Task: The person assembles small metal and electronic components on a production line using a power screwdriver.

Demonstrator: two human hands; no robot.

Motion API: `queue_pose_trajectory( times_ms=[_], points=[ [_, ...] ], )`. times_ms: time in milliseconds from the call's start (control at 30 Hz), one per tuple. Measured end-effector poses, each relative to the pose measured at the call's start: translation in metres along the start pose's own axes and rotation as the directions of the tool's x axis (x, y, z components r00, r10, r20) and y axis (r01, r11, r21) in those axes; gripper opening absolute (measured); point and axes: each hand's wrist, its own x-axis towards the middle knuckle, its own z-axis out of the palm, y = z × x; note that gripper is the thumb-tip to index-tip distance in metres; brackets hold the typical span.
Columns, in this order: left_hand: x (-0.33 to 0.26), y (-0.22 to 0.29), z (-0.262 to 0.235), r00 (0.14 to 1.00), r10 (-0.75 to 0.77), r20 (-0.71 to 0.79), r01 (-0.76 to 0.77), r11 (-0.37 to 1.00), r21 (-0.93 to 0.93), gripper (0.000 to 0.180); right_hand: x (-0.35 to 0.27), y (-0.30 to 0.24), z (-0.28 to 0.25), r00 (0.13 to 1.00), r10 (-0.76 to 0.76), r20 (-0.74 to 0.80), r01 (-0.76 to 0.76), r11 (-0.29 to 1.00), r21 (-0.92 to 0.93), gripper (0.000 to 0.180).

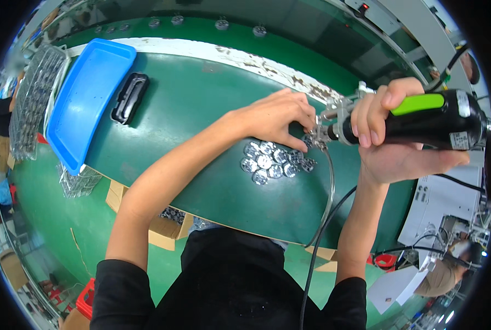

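Note:
My right hand [385, 124] is wrapped round a black electric screwdriver [446, 124] with a green lever, held lying sideways with its bit end toward the left. At that end sits a metal nose fitting [323, 132] with a clear hose running down from it. My left hand [273, 118] is closed, thumb and fingers pinching a small shiny round part [308, 141] right at the nose. Fingers and fitting hide most of that part. Just below and left of it, a cluster of similar silvery round parts [264, 161] lies on the green tabletop [201, 82].
A blue tray [83, 102] and a small black tray [130, 99] lie at the left, beside stacked clear plastic trays [34, 104]. Beyond a worn white rail [223, 55], several round parts sit on a green belt. Cardboard boxes [165, 231] stand under the near edge. A black cable [311, 269] hangs across the right side.

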Motion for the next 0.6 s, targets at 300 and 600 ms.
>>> queue_pose_trajectory(
  times_ms=[300, 600],
  points=[
    [-0.003, -0.004, 0.004, 0.998, 0.04, -0.038, -0.041, 0.999, -0.015, 0.037, 0.006, 0.005, 0.012, 0.996, 0.03, -0.079, -0.025, 0.998, 0.063, 0.111],
    [-0.004, -0.001, 0.002, 1.0, 0.008, -0.022, -0.008, 1.0, -0.011, 0.034, 0.004, -0.004, 0.005, 0.997, 0.001, -0.077, -0.002, 1.0, -0.012, 0.103]
  ],
)
